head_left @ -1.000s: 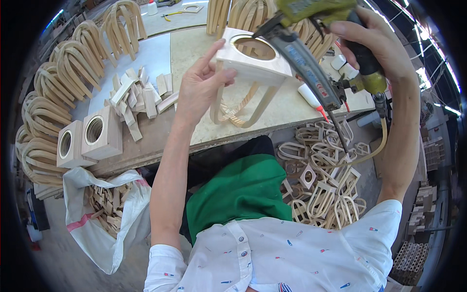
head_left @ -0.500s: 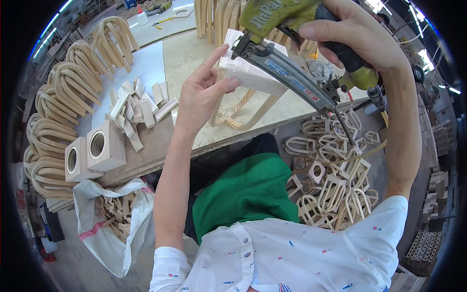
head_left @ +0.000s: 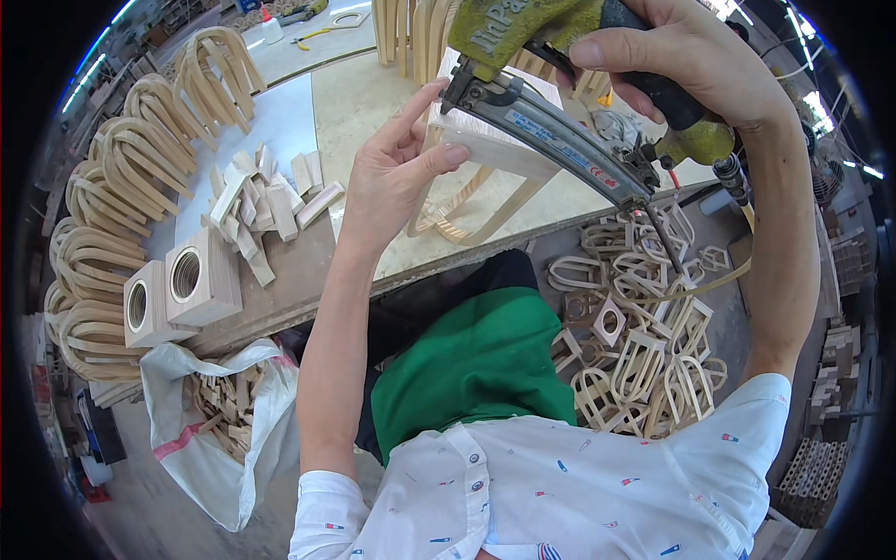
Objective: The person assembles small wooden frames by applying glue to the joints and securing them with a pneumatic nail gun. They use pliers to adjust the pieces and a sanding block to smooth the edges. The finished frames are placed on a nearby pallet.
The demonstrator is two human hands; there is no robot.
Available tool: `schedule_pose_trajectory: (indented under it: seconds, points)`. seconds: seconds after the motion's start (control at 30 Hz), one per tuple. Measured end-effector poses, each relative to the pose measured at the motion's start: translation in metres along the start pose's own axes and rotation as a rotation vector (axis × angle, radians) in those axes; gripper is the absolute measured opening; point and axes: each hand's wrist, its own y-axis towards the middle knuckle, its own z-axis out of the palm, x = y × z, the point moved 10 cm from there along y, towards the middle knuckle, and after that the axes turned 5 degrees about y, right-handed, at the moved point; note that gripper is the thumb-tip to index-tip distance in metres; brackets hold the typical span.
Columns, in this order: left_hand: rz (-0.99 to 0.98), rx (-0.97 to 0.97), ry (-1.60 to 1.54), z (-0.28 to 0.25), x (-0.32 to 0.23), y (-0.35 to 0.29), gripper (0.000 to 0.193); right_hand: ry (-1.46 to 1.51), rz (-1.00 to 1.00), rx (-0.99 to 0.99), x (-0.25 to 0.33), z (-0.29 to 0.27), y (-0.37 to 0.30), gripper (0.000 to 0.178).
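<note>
My right hand [head_left: 658, 61] is wrapped round the black grip of a yellow-green pneumatic nail gun [head_left: 551, 107], a finger near its trigger. The gun's nose rests at the left end of the pale board on top of a wooden frame [head_left: 509, 154]. My left hand [head_left: 401, 154] grips that same end, thumb on the near side and index finger stretched close to the nose. Below the board, the frame's curved wooden legs stand over the bench. The gun hides much of the board's top.
Bent-wood arches [head_left: 140, 154] line the bench's left side, beside loose wood blocks [head_left: 271, 201] and two square blocks with round holes [head_left: 203, 278]. A white sack of offcuts [head_left: 168, 392] stands below. Small wooden frames [head_left: 644, 345] lie heaped on the floor at right, crossed by an air hose [head_left: 695, 291].
The nail gun, the wooden frame and both hands have shifted slightly to the right. The gun's nose stays at the board's left end, and both grips are kept.
</note>
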Motion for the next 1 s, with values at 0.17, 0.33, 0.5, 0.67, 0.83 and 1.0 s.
schedule_pose_trajectory:
  seconds: [0.17,0.33,0.5,0.67,0.83,1.0]
  points:
    - [-0.016,-0.01,0.024,-0.001,-0.001,0.0,0.066,-0.071,0.01,0.028,0.002,0.003,0.003,0.022]
    - [-0.002,-0.022,0.009,-0.003,0.0,0.001,0.066,-0.095,0.046,-0.012,0.006,0.0,-0.002,0.024]
    - [-0.004,-0.085,0.07,-0.005,0.002,0.009,0.063,-0.006,-0.078,-0.218,-0.04,-0.039,-0.021,0.032]
    - [0.013,-0.202,0.111,-0.023,0.007,0.02,0.064,0.177,0.021,-0.399,-0.1,-0.058,-0.025,0.029]
    - [-0.012,-0.155,0.188,-0.019,0.007,0.027,0.064,0.275,0.281,-0.388,-0.185,-0.029,-0.021,0.023]
    - [0.011,-0.177,0.087,-0.031,0.006,0.027,0.066,0.017,0.241,-0.273,-0.228,0.034,0.016,0.033]
